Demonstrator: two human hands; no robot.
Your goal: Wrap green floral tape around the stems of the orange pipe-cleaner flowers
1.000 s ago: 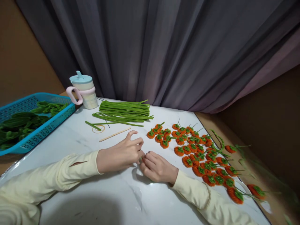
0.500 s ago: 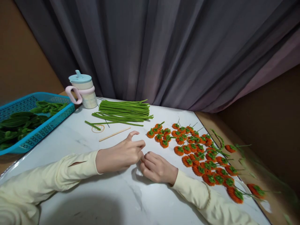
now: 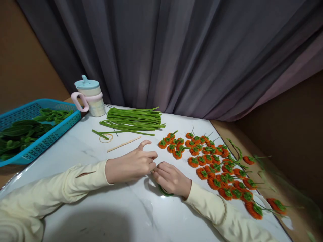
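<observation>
Over the middle of the white table, my left hand (image 3: 136, 164) and my right hand (image 3: 172, 178) meet at the fingertips. The right hand is closed, and a curved green piece (image 3: 165, 192), like a bent pipe cleaner, shows beneath it; most of it is hidden. My left hand has one finger raised and curled, while its other fingers press in against the right fingertips; whatever they pinch cannot be made out. Close to the right hand lie small orange fuzzy pumpkins or persimmons (image 3: 193, 162) with green tops and stems.
Green pipe cleaners (image 3: 133, 119) lie bundled at the back. Nearer are a wooden stick (image 3: 124, 144) and rubber bands (image 3: 106, 137). A lidded cup (image 3: 90, 99) stands back left, beside a blue basket (image 3: 50, 132) of green leaf pieces. A grey curtain (image 3: 141, 53) hangs behind.
The curved green piece now shows below my right hand, where it was hidden before. Both hands have shifted only slightly and stay together at the fingertips.
</observation>
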